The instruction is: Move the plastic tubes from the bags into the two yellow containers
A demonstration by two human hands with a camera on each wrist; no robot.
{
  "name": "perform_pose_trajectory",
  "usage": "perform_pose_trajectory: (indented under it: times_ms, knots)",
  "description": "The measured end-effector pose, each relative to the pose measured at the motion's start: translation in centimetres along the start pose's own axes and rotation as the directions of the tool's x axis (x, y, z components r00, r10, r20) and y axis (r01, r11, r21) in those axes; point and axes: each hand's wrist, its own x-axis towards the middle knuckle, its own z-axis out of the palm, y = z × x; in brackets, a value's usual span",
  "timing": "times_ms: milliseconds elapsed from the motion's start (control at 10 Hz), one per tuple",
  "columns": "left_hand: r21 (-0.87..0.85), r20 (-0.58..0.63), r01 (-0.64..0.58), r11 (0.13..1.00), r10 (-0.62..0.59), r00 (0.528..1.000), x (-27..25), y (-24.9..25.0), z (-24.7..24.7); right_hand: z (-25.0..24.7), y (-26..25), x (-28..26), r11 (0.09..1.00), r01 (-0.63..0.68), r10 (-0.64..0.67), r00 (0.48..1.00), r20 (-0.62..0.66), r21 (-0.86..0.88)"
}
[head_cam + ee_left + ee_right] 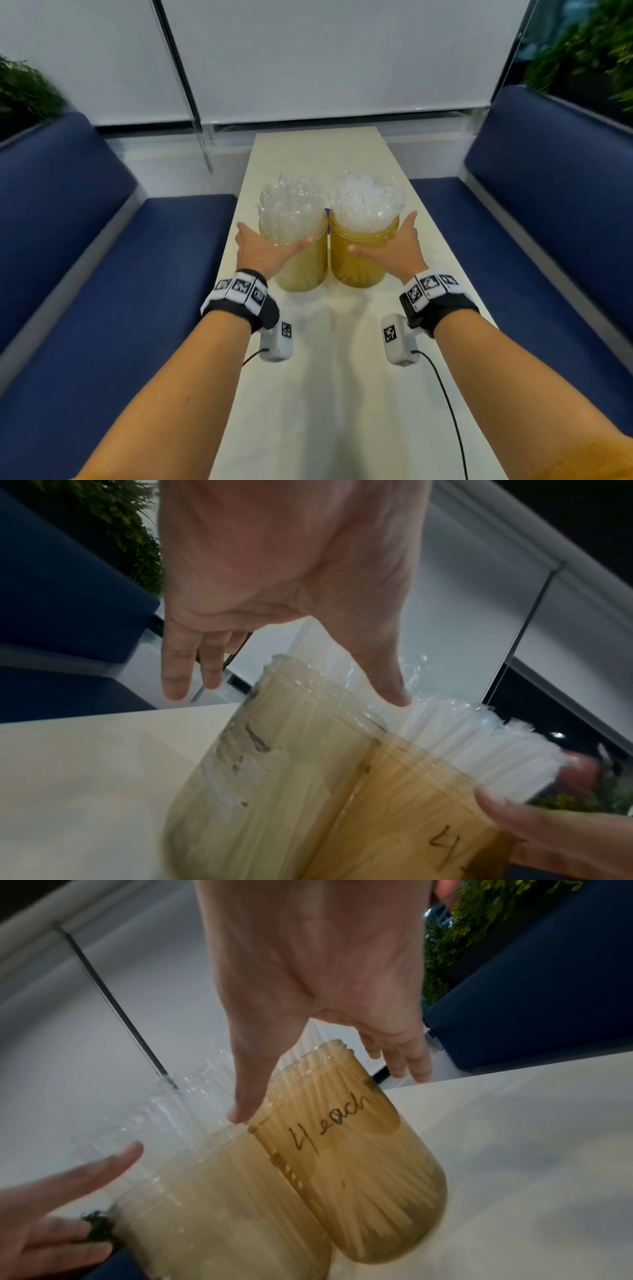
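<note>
Two yellow containers stand side by side, touching, on the cream table (325,394). The left container (301,267) (274,791) and the right container (359,267) (359,1177), which has handwriting on it, are both packed with clear plastic tubes (291,209) (364,202) that stick out above the rims. My left hand (270,240) (284,693) is spread at the left container's rim, thumb in front and straight fingers off its left side. My right hand (387,240) (325,1096) mirrors it at the right container. Neither hand grips anything. No bags are in view.
Blue cushioned benches (102,274) (548,240) run along both sides of the narrow table. A window blind with a hanging wand (202,137) is behind the table's far end. Plants (24,89) (589,44) sit behind each bench back.
</note>
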Motion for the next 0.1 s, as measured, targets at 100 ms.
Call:
perform_pose_trajectory:
  times_ms: [100]
  knots:
    - [-0.032, -0.027, -0.017, 0.999, 0.016, 1.000, -3.07, -3.55, -1.61, -1.00, 1.32, -3.35, 1.000, -0.008, 0.008, 1.000, 0.019, -0.020]
